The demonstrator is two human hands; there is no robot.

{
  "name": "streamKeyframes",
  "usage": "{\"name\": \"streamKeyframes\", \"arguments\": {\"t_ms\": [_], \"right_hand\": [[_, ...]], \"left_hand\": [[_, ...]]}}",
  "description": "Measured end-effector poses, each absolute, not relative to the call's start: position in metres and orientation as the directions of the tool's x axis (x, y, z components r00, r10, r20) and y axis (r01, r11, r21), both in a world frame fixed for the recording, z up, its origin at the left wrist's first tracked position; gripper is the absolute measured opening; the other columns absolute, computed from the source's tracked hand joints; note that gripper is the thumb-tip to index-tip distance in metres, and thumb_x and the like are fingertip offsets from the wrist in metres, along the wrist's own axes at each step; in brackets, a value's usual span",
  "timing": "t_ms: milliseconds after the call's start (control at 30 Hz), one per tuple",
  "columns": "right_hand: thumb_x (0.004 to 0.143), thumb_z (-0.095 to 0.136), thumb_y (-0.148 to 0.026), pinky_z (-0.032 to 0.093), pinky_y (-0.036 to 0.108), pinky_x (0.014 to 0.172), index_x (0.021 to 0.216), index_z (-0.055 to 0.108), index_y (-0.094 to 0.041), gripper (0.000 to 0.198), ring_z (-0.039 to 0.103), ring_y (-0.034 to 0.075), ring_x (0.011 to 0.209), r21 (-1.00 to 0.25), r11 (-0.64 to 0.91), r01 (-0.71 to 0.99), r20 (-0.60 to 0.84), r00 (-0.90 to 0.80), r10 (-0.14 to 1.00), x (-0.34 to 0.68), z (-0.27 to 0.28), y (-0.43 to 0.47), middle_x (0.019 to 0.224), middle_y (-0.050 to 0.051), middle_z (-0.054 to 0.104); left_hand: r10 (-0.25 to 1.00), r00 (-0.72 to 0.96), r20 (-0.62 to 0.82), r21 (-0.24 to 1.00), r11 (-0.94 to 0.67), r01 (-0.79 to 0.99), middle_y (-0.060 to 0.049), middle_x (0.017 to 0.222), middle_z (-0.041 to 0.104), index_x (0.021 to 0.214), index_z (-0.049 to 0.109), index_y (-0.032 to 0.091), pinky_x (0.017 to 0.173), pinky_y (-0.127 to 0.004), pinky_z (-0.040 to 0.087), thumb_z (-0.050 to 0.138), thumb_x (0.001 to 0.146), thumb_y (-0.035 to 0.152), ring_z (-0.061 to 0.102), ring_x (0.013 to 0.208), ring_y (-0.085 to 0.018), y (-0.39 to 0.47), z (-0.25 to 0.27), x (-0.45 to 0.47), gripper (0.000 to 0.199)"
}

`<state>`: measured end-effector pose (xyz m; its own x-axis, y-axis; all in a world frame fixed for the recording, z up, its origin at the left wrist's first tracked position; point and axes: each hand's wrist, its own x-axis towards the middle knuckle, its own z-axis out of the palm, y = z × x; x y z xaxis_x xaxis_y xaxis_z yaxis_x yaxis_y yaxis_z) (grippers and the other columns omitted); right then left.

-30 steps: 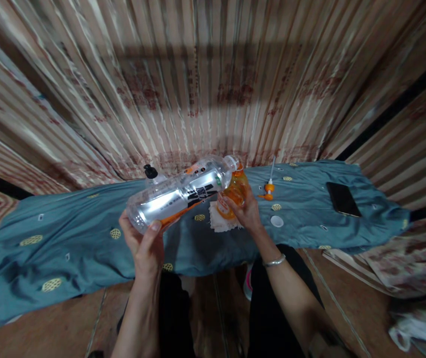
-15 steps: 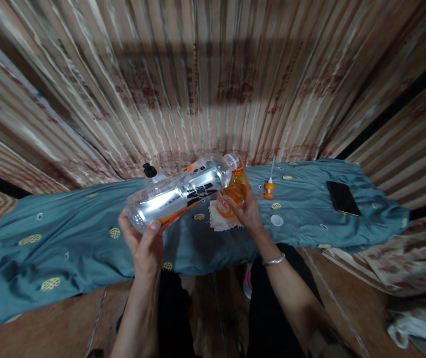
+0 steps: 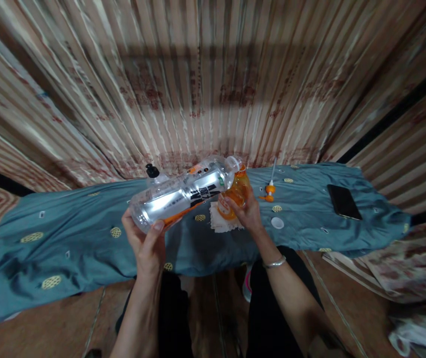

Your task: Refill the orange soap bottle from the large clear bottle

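Striped, flower-printed curtains (image 3: pixel 213 99) hang behind a long table (image 3: pixel 97 238) draped in teal cloth with yellow motifs. With the fingers of our left hand (image 3: pixel 148 248) we grip the base of a clear plastic bottle with a silver label (image 3: pixel 175 199), tilted, its mouth meeting the top of a translucent orange bottle (image 3: pixel 237 191). Our right fingers are wrapped around that one, midway along the table, above a small white cloth (image 3: pixel 220 224). Toward the far edge we see an orange pump with a pale tube (image 3: pixel 270 189); nearer the right end lies a black phone (image 3: pixel 345 202).
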<state>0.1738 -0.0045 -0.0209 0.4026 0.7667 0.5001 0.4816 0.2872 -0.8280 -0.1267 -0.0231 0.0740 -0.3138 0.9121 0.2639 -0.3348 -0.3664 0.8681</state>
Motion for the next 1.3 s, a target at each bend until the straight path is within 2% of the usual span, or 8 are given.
{"name": "streamKeyframes", "arguments": {"t_ms": [200,433,733,933,1133,1300], "right_hand": [[0.103,0.09,-0.081,0.073,0.065,0.123,0.161,0.073,-0.025,0.083,0.086,0.043,0.136,-0.807,0.303,0.506,0.529,0.394,0.752,0.174,-0.0244,-0.0033,0.141,0.018,0.088],[0.103,0.09,-0.081,0.074,0.065,0.12,0.156,0.074,-0.025,0.079,0.088,0.043,0.132,-0.809,0.31,0.5,0.53,0.39,0.753,0.1746,-0.0234,-0.0038,0.138,0.019,0.089],[0.101,0.091,-0.081,0.074,0.065,0.121,0.148,0.077,-0.025,0.074,0.089,0.042,0.132,-0.817,0.313,0.484,0.523,0.394,0.755,0.1739,-0.0186,-0.005,0.136,0.018,0.09],[0.1,0.092,-0.082,0.075,0.065,0.119,0.148,0.077,-0.025,0.077,0.089,0.042,0.13,-0.823,0.294,0.486,0.514,0.419,0.748,0.1729,-0.0193,-0.0045,0.134,0.017,0.091],[0.102,0.091,-0.079,0.074,0.064,0.121,0.155,0.075,-0.026,0.076,0.088,0.042,0.133,-0.808,0.309,0.502,0.532,0.395,0.749,0.1729,-0.0194,-0.0044,0.138,0.017,0.09],[0.101,0.094,-0.074,0.073,0.068,0.124,0.155,0.075,-0.025,0.076,0.087,0.044,0.136,-0.821,0.301,0.484,0.514,0.401,0.758,0.1735,-0.0197,-0.0045,0.141,0.019,0.09]], "left_hand": [[0.927,-0.295,0.233,0.865,-0.336,-0.373,-0.005,0.136,0.075,0.126,0.073,0.032,0.125,-0.054,0.063,0.115,0.063,0.042,0.075,0.124,-0.03,-0.0226,0.0701,-0.1307,0.077],[0.91,-0.324,0.26,0.856,-0.372,-0.359,-0.005,0.134,0.075,0.126,0.073,0.032,0.125,-0.054,0.063,0.115,0.062,0.044,0.075,0.125,-0.03,-0.0239,0.0705,-0.1248,0.077],[0.906,-0.324,0.27,0.853,-0.382,-0.356,-0.005,0.131,0.075,0.125,0.072,0.031,0.111,-0.046,0.067,0.114,0.063,0.044,0.072,0.12,-0.029,-0.0257,0.0738,-0.123,0.076],[0.914,-0.311,0.261,0.861,-0.366,-0.353,-0.006,0.136,0.074,0.127,0.071,0.032,0.122,-0.054,0.064,0.114,0.064,0.045,0.073,0.128,-0.032,-0.0256,0.0717,-0.1242,0.078],[0.911,-0.323,0.257,0.861,-0.368,-0.353,-0.004,0.132,0.075,0.125,0.072,0.033,0.124,-0.052,0.064,0.117,0.061,0.047,0.074,0.126,-0.029,-0.0254,0.0729,-0.1243,0.079],[0.911,-0.33,0.245,0.844,-0.368,-0.39,-0.004,0.135,0.075,0.122,0.072,0.032,0.118,-0.049,0.067,0.12,0.058,0.048,0.073,0.124,-0.029,-0.0267,0.0772,-0.1222,0.081]]}}
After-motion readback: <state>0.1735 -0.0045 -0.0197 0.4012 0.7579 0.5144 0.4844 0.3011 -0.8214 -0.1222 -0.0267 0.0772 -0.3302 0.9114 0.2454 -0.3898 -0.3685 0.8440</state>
